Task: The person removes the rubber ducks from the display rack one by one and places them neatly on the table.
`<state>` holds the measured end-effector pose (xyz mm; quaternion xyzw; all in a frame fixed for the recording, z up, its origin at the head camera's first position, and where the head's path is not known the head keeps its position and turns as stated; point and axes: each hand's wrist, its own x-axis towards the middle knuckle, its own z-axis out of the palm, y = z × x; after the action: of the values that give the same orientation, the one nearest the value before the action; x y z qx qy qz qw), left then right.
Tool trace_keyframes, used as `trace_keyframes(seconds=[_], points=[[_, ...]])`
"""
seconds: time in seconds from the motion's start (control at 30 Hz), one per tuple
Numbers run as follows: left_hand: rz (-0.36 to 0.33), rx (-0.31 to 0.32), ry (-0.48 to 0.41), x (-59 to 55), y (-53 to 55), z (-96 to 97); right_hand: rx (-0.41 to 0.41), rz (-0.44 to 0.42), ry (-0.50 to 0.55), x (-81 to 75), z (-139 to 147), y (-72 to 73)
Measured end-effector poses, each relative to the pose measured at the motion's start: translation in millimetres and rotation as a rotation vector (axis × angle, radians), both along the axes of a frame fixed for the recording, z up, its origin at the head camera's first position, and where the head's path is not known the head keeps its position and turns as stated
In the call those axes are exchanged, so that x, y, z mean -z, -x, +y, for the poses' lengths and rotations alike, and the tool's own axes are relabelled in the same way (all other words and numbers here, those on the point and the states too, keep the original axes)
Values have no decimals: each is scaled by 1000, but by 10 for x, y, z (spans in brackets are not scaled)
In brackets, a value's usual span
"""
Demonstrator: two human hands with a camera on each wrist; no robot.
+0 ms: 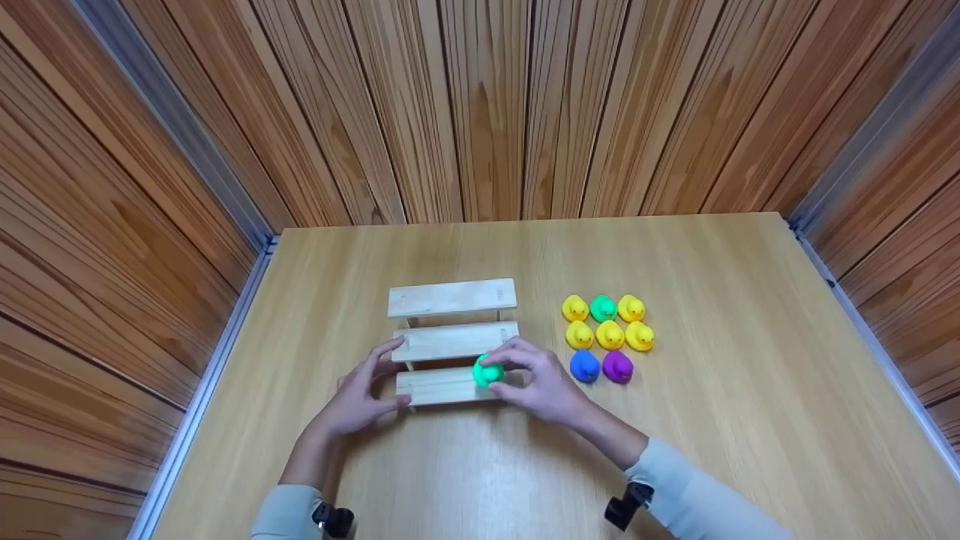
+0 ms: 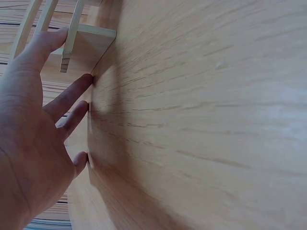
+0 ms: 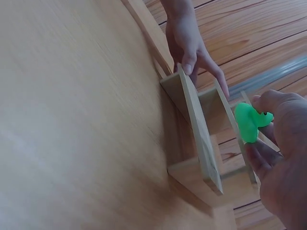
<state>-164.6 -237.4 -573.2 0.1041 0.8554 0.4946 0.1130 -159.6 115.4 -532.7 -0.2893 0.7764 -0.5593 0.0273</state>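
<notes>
My right hand [image 1: 536, 379] pinches a green rubber duck [image 1: 487, 371] between thumb and fingers over the right end of the lowest step of a three-step wooden stand [image 1: 450, 298]. In the right wrist view the green duck [image 3: 247, 122] is above the stand's boards, and I cannot tell whether it touches wood. At the stand's left end is my left hand [image 1: 364, 390], with thumb and index finger spread against the ends of the two lower steps. In the left wrist view, the thumb touches a board's edge and the other fingers are extended.
Right of the stand, several yellow ducks [image 1: 610, 335] and another green duck [image 1: 603, 308] sit in two rows. A blue duck [image 1: 585, 366] and a purple duck [image 1: 618, 367] sit in front of them. Wood-panelled walls enclose the table [image 1: 712, 300] at the back and sides.
</notes>
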Motion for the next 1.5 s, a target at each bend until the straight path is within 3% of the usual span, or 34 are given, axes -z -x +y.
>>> trace_keyframes(seconds=[0.4, 0.7, 0.93, 1.27, 1.5], points=[[-9, 5, 22, 8, 15, -8, 117, 81, 0, -55, 441, 62], [-15, -7, 35, 34, 17, -3, 215, 17, -43, -109, 789, 88], [-22, -2, 25, 21, 11, -9, 237, 58, 10, -78, 1039, 130], [-30, 12, 79, 9, 10, -18, 314, 41, -29, -105, 1372, 129], [-19, 0, 99, -19, 6, 5, 356, 74, -28, -65, 1567, 131]])
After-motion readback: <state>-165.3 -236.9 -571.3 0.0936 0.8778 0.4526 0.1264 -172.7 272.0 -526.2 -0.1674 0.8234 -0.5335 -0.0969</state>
